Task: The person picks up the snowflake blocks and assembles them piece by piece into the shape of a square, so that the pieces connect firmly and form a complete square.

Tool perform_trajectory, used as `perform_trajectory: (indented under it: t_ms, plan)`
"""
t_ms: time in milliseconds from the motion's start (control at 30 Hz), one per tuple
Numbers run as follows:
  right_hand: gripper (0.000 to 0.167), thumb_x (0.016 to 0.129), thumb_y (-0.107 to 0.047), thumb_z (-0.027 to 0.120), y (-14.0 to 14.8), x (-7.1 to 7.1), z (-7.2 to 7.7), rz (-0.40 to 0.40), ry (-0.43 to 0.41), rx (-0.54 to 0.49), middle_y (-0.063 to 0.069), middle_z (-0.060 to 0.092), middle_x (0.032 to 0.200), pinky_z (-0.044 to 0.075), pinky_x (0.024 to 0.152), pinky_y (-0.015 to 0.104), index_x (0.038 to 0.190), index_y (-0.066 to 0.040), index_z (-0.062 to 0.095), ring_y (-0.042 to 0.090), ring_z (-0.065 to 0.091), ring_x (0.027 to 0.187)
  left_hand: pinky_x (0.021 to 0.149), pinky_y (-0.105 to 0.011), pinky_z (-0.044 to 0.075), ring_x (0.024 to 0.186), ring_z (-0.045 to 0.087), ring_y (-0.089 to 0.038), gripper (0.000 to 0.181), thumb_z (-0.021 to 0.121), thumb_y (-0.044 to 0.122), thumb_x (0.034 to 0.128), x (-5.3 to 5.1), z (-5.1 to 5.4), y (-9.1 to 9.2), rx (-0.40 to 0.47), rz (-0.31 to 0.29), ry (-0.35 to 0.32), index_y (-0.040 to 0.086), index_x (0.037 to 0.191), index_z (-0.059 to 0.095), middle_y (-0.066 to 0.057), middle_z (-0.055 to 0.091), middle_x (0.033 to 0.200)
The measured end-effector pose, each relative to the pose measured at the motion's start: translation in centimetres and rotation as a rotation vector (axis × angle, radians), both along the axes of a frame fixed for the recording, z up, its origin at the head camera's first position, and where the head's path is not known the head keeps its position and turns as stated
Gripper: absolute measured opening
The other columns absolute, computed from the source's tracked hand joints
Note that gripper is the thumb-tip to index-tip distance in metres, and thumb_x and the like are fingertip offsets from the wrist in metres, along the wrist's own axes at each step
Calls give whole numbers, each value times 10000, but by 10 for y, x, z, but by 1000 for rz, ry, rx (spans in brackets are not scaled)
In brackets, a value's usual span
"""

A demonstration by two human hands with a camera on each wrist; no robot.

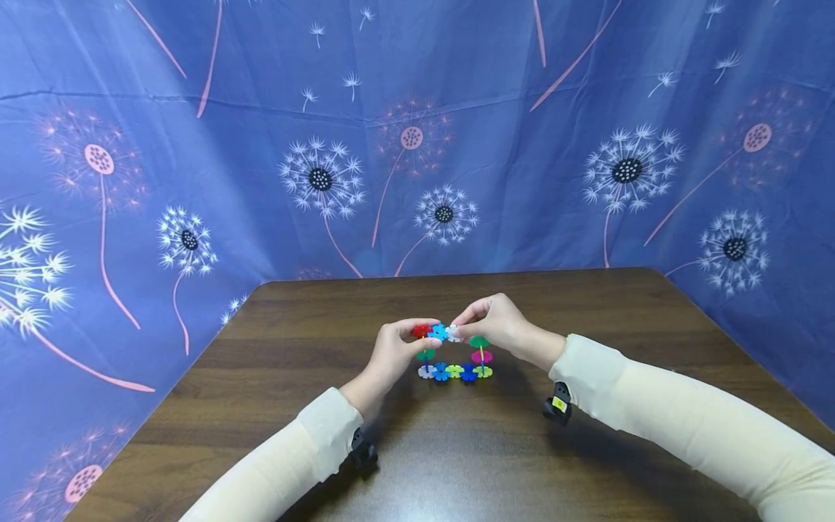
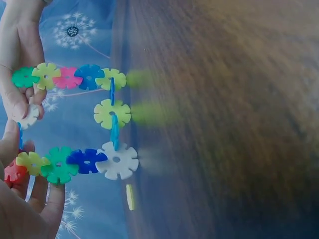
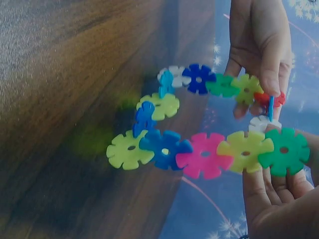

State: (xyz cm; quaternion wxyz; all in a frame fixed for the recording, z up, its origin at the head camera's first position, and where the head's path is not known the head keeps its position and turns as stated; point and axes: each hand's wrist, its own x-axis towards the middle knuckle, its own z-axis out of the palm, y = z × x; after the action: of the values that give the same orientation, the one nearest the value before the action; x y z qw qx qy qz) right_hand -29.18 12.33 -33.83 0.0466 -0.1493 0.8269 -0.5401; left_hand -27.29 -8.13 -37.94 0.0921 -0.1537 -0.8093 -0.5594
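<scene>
Flower-shaped plastic discs, slotted together, form a four-sided frame standing on the table. Its lower row has a white disc (image 2: 117, 160), a light blue, a yellow-green (image 2: 112, 114) and a dark blue one. One side holds green (image 2: 60, 165), yellow and red discs; the other has pink (image 3: 204, 155), yellow and green (image 3: 284, 151) ones. My left hand (image 1: 393, 346) pinches the light blue disc (image 1: 438, 333) beside the red disc (image 1: 421, 330) at the top left corner. With thumb and fingers, my right hand (image 1: 501, 321) pinches a white disc (image 2: 30, 116) against the light blue one.
The frame stands on a brown wooden table (image 1: 313, 312). Behind the table hangs a blue cloth (image 1: 496, 145) with dandelion prints. A black wrist camera (image 1: 557, 404) sits below the right cuff, and another (image 1: 363, 454) below the left.
</scene>
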Motion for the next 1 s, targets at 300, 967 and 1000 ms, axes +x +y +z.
perform_trajectory:
  t_ms: [300,967,1000]
  plan:
    - [129,774,-42,795,-4,7,2,-28,41,-16,122,742,796,591,690,369,859,40,741,194,710,647,676,-195,504,789,630,-95,310,804,193,782,0,0,2,21,17,8,130,1082,754,-78,756,926]
    - [137,781,-57,795,1,6,7,-17,-10,-8,109,742,771,590,709,398,865,39,745,171,702,618,673,-221,509,785,615,-129,306,784,217,812,-1,6,9,-75,-41,16,131,1102,731,-61,741,957]
    - [140,782,-59,795,1,5,8,-11,-14,-11,103,742,772,589,717,408,867,41,744,173,703,623,654,-220,505,760,602,-129,304,784,218,814,-2,7,10,-79,-56,13,134,1102,729,-61,735,953]
